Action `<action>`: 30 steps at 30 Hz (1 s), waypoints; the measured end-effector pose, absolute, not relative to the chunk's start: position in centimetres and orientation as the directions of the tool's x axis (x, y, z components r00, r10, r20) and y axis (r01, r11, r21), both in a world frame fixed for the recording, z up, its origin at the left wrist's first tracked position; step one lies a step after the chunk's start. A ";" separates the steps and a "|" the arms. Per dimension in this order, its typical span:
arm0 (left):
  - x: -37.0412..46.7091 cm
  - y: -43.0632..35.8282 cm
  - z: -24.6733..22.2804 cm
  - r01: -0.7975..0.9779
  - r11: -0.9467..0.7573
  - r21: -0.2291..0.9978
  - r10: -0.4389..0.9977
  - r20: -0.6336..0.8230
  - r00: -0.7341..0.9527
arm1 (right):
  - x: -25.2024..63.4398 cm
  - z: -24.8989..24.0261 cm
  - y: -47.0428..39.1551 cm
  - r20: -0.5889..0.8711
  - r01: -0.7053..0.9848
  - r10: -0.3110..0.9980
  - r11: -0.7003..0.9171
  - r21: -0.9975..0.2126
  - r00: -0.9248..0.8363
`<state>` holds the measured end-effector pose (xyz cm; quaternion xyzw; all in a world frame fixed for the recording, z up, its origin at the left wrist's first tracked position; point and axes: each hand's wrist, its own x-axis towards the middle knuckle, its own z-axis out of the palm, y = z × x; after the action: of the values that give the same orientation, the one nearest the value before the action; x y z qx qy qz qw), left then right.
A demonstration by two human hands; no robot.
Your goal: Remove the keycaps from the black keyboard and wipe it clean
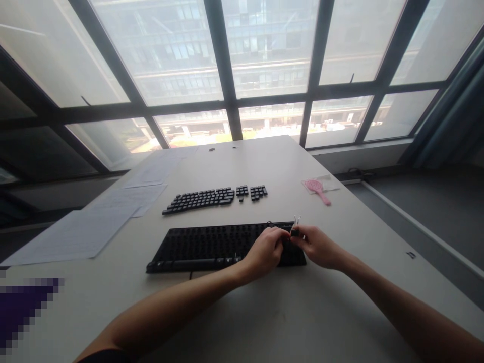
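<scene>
A black keyboard (pixel 212 242) lies before me, most of its keycaps off, with the space bar and a few front-row keys in place. Over its right end, my right hand (pixel 312 243) is closed on a small keycap puller (pixel 297 221) whose two thin metal wires point up. A small black block, perhaps a keycap (pixel 294 233), shows between the fingers at the base of the wires. My left hand (pixel 266 249) is closed too, its fingertips meeting the right hand's at this spot; what they pinch is hidden.
Behind the keyboard, removed keycaps (pixel 204 199) lie grouped in layout order, with one loose keycap (pixel 241 200) in front. Paper sheets (pixel 75 234) cover the left side. A pink hairbrush (pixel 317 190) and a small dark piece (pixel 411 255) lie near the right table edge.
</scene>
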<state>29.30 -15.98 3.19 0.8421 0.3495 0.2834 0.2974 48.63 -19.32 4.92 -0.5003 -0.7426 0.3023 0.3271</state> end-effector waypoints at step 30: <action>29.9 -14.3 3.0 0.338 -0.601 0.724 0.686 0.250 0.684 | 48.3 1.9 -20.8 0.284 0.273 0.953 0.248 -0.929 0.100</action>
<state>29.93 -14.31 3.03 0.8555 0.2990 0.2621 0.3316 48.28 -20.79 1.88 -0.5213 -0.5881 0.3226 0.5276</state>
